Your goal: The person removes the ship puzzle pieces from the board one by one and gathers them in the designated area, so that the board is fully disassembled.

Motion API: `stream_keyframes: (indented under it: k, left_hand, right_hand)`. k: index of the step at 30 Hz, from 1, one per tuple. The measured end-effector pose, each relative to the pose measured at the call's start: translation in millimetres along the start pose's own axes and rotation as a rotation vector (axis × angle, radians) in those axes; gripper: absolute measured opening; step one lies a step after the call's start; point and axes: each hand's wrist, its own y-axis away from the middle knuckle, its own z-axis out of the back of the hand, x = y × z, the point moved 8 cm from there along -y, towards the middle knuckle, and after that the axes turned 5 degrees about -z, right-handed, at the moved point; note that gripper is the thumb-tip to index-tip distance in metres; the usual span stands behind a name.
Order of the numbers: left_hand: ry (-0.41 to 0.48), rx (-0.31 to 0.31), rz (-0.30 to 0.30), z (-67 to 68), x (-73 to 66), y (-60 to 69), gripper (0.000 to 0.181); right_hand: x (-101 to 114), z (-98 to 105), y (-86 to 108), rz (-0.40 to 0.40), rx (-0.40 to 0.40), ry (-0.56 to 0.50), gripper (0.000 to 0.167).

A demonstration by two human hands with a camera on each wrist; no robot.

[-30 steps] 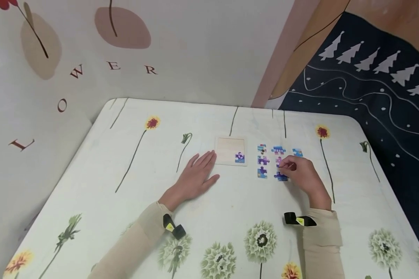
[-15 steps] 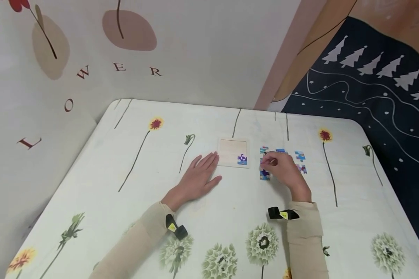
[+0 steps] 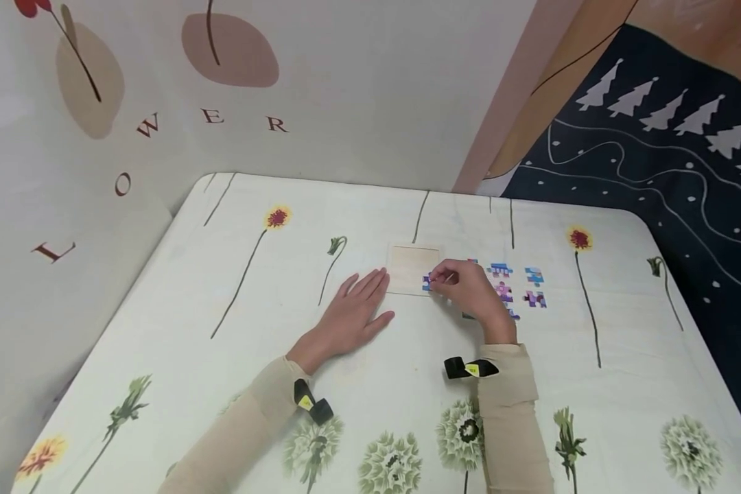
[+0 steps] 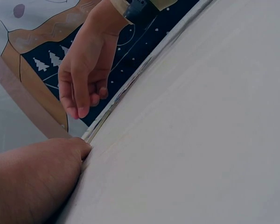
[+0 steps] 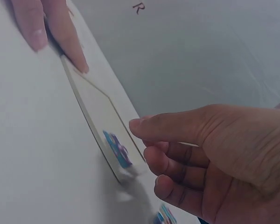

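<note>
A shallow wooden puzzle tray [image 3: 414,259] lies in the middle of the table. One purple-and-blue jigsaw piece [image 5: 117,149] sits in its lower right corner. My left hand [image 3: 348,315] rests flat on the table, fingertips at the tray's left edge. Over the tray's right side hovers my right hand [image 3: 469,291]. In the right wrist view my right hand [image 5: 210,158] has loosely curled fingers, with thumb and forefinger tips close together; no piece shows between them. In the head view it hides part of the tray piece and some loose pieces.
Several loose jigsaw pieces [image 3: 502,291] lie on the table to the right of the tray, in rough columns. The table [image 3: 407,384] has a flower-printed cover. A patterned wall [image 3: 358,89] stands behind its far edge.
My right hand has moved left, from above the loose pieces to above the tray, uncovering pieces in the middle and right columns. My left hand has stayed at the tray's edge.
</note>
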Motion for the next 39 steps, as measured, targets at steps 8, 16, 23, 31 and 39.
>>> stream_keyframes:
  k: [8, 16, 23, 31, 39]
  left_hand:
    - [-0.018, 0.013, 0.003, -1.4, 1.9, -0.8, 0.074]
    - [-0.011, -0.009, -0.007, 2.5, 0.4, -0.3, 0.073]
    - [-0.013, -0.01, -0.012, 0.6, 0.9, -0.9, 0.073]
    - [-0.018, -0.012, -0.009, 0.5, 1.8, -1.1, 0.073]
    - [-0.003, -0.011, -0.007, 0.5, 1.3, -1.3, 0.073]
  right_hand:
    - [6.3, -13.1, -10.9, -0.007, 0.023, 0.003, 0.023]
    - [-3.5, -9.5, -9.2, -0.099, 0.009, 0.038, 0.041]
    - [-8.3, -7.2, -9.0, -0.131, 0.0, 0.068, 0.033]
    - [-11.8, -8.6, -9.3, -0.135, 0.004, 0.035, 0.032]
    - [-10.6, -7.5, -8.4, -0.126, 0.001, -0.009, 0.028]
